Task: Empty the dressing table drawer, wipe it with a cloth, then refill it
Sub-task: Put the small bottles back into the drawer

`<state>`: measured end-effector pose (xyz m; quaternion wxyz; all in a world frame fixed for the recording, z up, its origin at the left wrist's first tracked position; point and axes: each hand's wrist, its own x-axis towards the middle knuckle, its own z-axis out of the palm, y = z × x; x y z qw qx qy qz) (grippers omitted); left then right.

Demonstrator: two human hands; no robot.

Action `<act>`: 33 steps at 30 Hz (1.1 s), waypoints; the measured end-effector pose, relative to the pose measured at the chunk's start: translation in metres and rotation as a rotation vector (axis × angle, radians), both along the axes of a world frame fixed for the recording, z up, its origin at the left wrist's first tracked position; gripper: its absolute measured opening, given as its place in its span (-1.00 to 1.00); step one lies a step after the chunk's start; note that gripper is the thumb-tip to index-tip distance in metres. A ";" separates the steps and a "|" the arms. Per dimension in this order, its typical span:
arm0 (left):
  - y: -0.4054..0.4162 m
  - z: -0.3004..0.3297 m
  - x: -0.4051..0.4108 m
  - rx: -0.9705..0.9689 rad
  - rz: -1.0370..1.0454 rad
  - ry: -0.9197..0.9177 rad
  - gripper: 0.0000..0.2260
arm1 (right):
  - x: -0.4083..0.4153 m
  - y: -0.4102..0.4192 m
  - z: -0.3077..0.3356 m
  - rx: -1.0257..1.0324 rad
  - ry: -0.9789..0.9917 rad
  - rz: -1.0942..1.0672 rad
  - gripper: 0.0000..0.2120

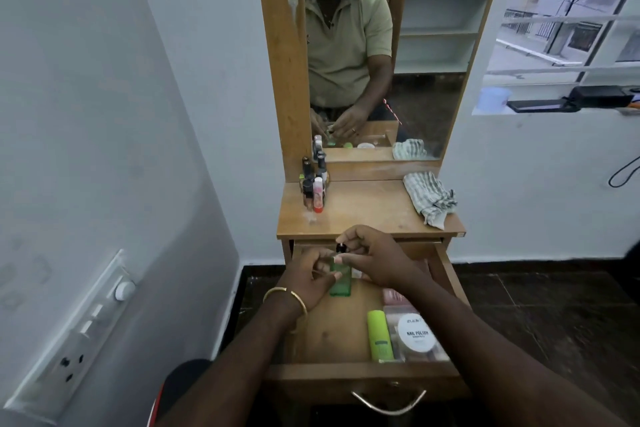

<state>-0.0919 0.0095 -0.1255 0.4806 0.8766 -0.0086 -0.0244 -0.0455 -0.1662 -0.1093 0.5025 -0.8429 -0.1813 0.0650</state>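
Open drawer [446, 274] with lime tube [380, 334] and nail-polish tub [417, 333]; both hands' grip [341, 262] clamped on green bottle [340, 286]

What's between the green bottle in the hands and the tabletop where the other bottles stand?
Nothing visible. Both hands hold the green bottle over the open drawer; the tabletop ahead is bare between the nail polish bottles at its left and the cloth at its right.

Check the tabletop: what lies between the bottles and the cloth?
Nothing: in the head view, bare wood runs from the bottles to the cloth.
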 end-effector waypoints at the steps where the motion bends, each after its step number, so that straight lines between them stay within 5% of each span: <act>1: -0.003 -0.005 -0.003 0.036 -0.025 0.048 -0.71 | -0.005 -0.003 -0.008 -0.013 0.018 0.006 -0.73; 8: -0.021 -0.033 -0.018 0.245 -0.111 0.255 -0.68 | -0.027 -0.016 -0.051 -0.149 0.080 0.023 -0.75; 15: -0.035 -0.038 -0.025 0.199 -0.077 0.402 -0.81 | -0.030 -0.021 -0.062 -0.288 0.154 0.046 -0.76; 33: -0.040 -0.043 -0.021 0.399 -0.174 0.445 -0.81 | -0.034 -0.013 -0.067 -0.641 0.174 0.161 -0.80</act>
